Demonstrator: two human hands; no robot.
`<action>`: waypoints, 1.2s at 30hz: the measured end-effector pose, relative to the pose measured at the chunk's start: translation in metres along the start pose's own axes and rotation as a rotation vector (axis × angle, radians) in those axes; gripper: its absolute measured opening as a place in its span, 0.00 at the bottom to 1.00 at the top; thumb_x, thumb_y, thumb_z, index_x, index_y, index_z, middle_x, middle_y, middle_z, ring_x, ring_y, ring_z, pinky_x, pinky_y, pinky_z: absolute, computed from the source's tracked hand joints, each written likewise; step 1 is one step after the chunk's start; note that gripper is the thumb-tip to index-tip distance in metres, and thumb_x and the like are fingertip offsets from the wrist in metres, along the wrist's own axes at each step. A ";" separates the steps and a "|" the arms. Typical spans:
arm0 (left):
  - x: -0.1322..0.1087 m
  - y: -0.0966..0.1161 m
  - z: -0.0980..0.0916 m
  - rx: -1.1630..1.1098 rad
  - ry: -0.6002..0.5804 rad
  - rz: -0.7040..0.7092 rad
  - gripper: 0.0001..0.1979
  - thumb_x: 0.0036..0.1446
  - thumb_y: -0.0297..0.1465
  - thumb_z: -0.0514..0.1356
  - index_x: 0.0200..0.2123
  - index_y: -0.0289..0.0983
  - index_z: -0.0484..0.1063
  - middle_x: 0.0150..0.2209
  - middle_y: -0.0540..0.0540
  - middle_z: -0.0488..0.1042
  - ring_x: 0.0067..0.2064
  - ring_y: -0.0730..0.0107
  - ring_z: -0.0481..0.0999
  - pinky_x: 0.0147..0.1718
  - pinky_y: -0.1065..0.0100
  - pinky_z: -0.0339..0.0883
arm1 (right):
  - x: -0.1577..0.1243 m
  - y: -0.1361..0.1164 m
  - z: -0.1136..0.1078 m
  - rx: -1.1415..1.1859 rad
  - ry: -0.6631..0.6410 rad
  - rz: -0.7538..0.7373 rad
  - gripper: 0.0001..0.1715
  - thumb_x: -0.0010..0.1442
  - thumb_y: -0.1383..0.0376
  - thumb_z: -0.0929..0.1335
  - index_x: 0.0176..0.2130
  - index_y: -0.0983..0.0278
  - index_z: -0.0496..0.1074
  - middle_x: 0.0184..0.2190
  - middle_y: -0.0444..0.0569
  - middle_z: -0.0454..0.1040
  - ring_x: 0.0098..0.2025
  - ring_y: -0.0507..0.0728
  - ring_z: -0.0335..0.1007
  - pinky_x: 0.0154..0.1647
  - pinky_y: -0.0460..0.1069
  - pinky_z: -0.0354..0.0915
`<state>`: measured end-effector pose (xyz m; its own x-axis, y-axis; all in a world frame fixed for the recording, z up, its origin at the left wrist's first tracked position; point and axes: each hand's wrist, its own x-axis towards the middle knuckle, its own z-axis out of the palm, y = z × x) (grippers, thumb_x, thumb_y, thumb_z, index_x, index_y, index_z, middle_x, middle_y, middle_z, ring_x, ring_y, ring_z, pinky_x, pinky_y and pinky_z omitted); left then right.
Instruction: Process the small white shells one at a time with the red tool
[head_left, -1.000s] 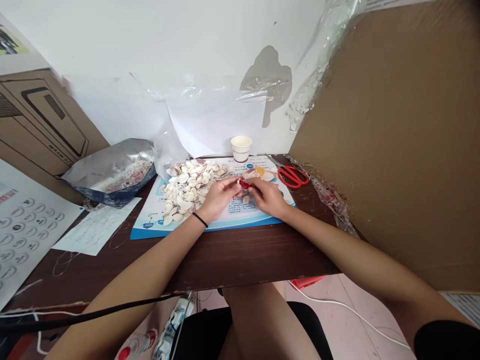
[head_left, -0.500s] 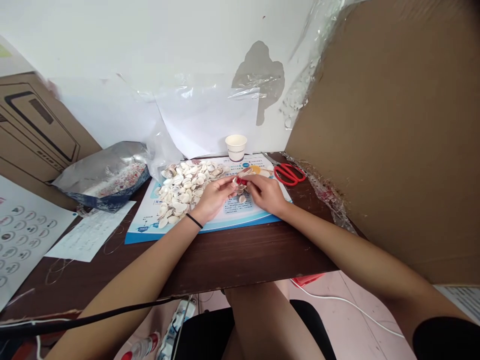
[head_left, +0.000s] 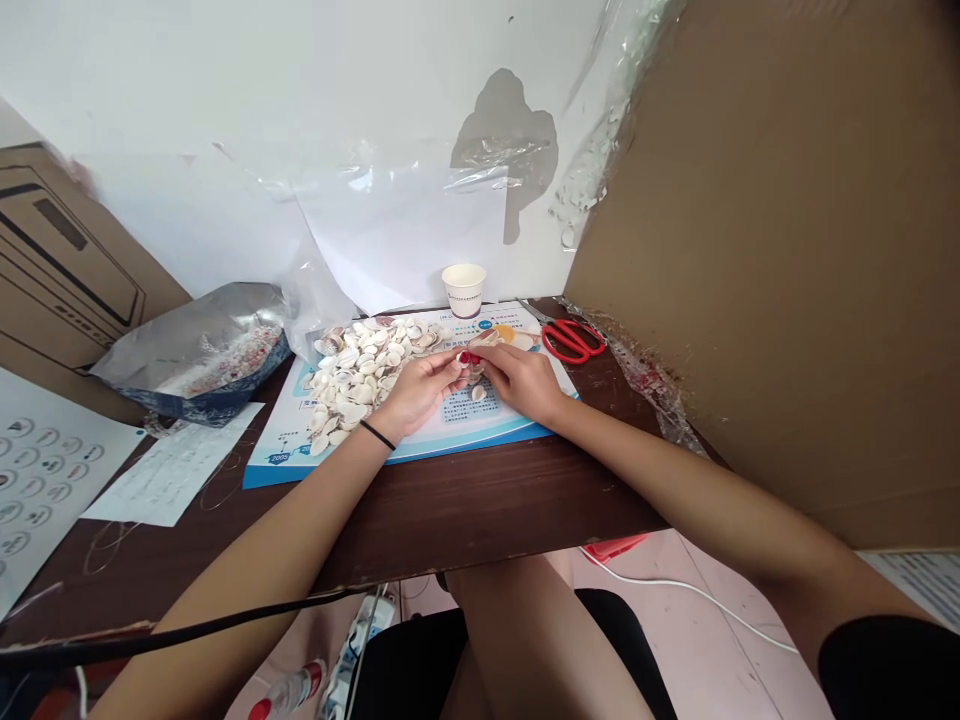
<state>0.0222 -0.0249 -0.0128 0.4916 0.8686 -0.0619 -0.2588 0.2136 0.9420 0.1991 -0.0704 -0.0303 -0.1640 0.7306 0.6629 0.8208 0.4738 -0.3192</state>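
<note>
My left hand [head_left: 418, 396] is closed in a pinch on a small whitish shell [head_left: 460, 358]. From the right, my right hand [head_left: 527, 384] meets it, thumb and fingers pressed together around a small red object [head_left: 472, 357] whose kind I cannot make out. The red object touches or nearly touches the shell; fingers partly cover both. A heap of white shells [head_left: 367, 365] spreads over the printed blue-and-white sheet [head_left: 420, 446] beside my left hand. One loose shell [head_left: 478, 394] lies on the sheet just below my fingertips, and a few more shells sit partly hidden behind my right hand.
A paper cup [head_left: 464, 292] stands behind the hands. Red-handled scissors [head_left: 573, 342] lie to the right, near a large cardboard panel [head_left: 780, 300]. On the left are a plastic bag of small pinkish-white bits [head_left: 225, 365], a paper slip [head_left: 169, 475] and a cardboard box [head_left: 71, 270].
The view has shifted slightly, so everything sits a little further left. Both hands stay together at the shell; more of the red object shows between the fingertips.
</note>
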 end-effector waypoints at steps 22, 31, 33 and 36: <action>0.010 -0.002 -0.005 0.550 0.202 0.302 0.13 0.51 0.24 0.62 0.41 0.38 0.68 0.32 0.49 0.75 0.33 0.70 0.76 0.30 0.69 0.66 | 0.015 0.028 0.004 0.234 0.234 0.401 0.16 0.63 0.68 0.62 0.42 0.62 0.78 0.38 0.49 0.82 0.39 0.57 0.78 0.43 0.52 0.72; 0.012 -0.002 -0.001 0.486 0.355 0.253 0.12 0.48 0.23 0.62 0.37 0.36 0.68 0.28 0.51 0.75 0.27 0.71 0.76 0.34 0.67 0.69 | 0.016 0.026 0.005 0.283 0.194 0.379 0.16 0.63 0.68 0.62 0.42 0.62 0.79 0.35 0.47 0.81 0.37 0.55 0.76 0.41 0.50 0.71; 0.013 -0.002 -0.003 0.501 0.372 0.256 0.14 0.48 0.23 0.62 0.40 0.36 0.67 0.29 0.51 0.75 0.29 0.70 0.78 0.36 0.66 0.70 | 0.016 0.025 0.005 0.293 0.192 0.388 0.16 0.63 0.68 0.62 0.42 0.62 0.79 0.34 0.46 0.81 0.35 0.55 0.76 0.40 0.50 0.71; 0.015 -0.004 -0.008 0.550 0.372 0.270 0.17 0.48 0.23 0.63 0.43 0.37 0.66 0.31 0.50 0.75 0.32 0.68 0.79 0.39 0.63 0.72 | 0.016 0.024 0.004 0.319 0.182 0.397 0.16 0.62 0.68 0.63 0.42 0.63 0.79 0.34 0.47 0.81 0.35 0.55 0.76 0.39 0.50 0.70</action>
<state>0.0241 -0.0089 -0.0198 0.1281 0.9752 0.1804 0.1736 -0.2011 0.9641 0.2142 -0.0454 -0.0298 0.2454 0.8002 0.5472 0.5889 0.3253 -0.7398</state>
